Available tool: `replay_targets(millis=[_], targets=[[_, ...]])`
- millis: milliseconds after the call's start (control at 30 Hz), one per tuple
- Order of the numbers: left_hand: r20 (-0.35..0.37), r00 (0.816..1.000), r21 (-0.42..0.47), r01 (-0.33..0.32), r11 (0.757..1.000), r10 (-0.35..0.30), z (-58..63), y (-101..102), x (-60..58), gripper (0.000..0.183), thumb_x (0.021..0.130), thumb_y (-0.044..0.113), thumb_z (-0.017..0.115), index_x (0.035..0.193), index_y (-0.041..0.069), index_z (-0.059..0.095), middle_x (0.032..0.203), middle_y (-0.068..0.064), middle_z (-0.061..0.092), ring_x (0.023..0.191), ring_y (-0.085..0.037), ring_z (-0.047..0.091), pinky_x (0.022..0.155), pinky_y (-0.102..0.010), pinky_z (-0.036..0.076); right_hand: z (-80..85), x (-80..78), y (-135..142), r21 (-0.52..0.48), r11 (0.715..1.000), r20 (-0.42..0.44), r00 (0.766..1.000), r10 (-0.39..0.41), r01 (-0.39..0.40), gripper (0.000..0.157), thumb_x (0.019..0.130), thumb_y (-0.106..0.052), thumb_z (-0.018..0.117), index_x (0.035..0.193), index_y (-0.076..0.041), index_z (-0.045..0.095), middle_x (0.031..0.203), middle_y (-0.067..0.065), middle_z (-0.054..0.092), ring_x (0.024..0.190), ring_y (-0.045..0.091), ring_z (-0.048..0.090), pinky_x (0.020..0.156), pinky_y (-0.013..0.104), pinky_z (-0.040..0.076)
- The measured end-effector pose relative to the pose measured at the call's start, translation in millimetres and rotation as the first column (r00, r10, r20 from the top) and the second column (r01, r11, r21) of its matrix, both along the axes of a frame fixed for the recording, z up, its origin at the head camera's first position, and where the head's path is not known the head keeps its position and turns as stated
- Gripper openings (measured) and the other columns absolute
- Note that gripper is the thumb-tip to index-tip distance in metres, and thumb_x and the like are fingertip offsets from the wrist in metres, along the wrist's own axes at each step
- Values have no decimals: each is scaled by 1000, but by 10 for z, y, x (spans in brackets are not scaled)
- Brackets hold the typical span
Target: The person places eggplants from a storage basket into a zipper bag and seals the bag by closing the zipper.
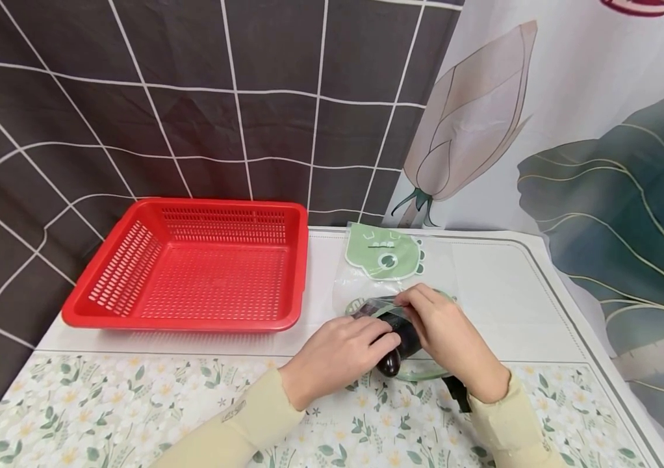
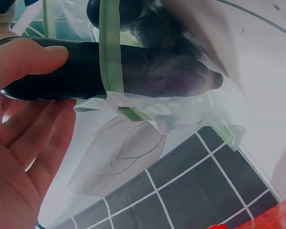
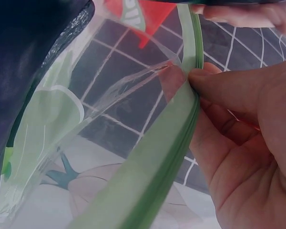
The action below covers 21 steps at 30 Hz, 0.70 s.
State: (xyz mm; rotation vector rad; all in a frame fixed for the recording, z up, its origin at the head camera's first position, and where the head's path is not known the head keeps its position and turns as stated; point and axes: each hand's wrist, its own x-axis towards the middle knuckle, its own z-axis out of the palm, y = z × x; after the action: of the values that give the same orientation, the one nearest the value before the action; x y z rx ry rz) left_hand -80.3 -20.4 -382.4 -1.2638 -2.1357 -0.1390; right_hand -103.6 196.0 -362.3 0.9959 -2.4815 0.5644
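My left hand [image 1: 340, 351] holds a dark, glossy eggplant [image 1: 389, 364] near one end, thumb on one side and fingers on the other. In the left wrist view the eggplant [image 2: 167, 71] passes through the mouth of a clear zip bag [image 2: 181, 112], its far end inside. More dark, rounded shapes [image 2: 159, 31] lie behind it. My right hand [image 1: 451, 331] pinches the green zip strip [image 3: 155, 157] at the bag's mouth between thumb and fingers. A green cartoon print [image 1: 384, 253] marks the bag, which lies on the table.
A red plastic basket [image 1: 293, 305] with perforated sides stands at the back left of the table. A floral cloth [image 1: 133, 396] covers the front part. Behind stand a dark tile-patterned curtain [image 1: 191, 123] and a flower-print curtain [image 1: 484, 130].
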Motion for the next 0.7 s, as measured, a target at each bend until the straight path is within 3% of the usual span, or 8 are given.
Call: replay_targets(millis=[133,300,500,700], targets=[[16,1000,-6,-13,1000,13,-16,17,-25,19,95,14,66,114,15,65,110,1,66,98,-13,64,80,-26,54,-2,-2,-1,3,1000,-5,1000,-2,3,22,85,12,69,101,-3,66,98,4,67,86,21,67,71,37,56],[23,1000,7,17,1000,-17,-40,35,-41,19,97,11,61,113,21,65,106,-1,65,96,-16,63,83,-29,54,-6,1,-1,4,1000,-16,1000,-5,5,20,86,10,69,101,-3,66,97,3,66,86,20,67,72,36,57],[-35,999,18,33,999,-32,-71,60,-57,25,100,10,51,112,29,63,104,-2,63,95,-17,62,81,-30,52,-7,1,-1,4,1000,-15,1000,-4,4,21,85,10,70,101,-3,65,97,3,66,86,20,67,71,36,57],[-112,993,-1,22,1000,-22,-81,73,-69,20,100,15,52,107,29,65,104,0,65,93,-17,63,76,-29,50,-9,5,-2,6,1000,-14,1000,-9,9,19,87,9,70,101,-4,66,98,4,66,86,20,67,71,36,57]])
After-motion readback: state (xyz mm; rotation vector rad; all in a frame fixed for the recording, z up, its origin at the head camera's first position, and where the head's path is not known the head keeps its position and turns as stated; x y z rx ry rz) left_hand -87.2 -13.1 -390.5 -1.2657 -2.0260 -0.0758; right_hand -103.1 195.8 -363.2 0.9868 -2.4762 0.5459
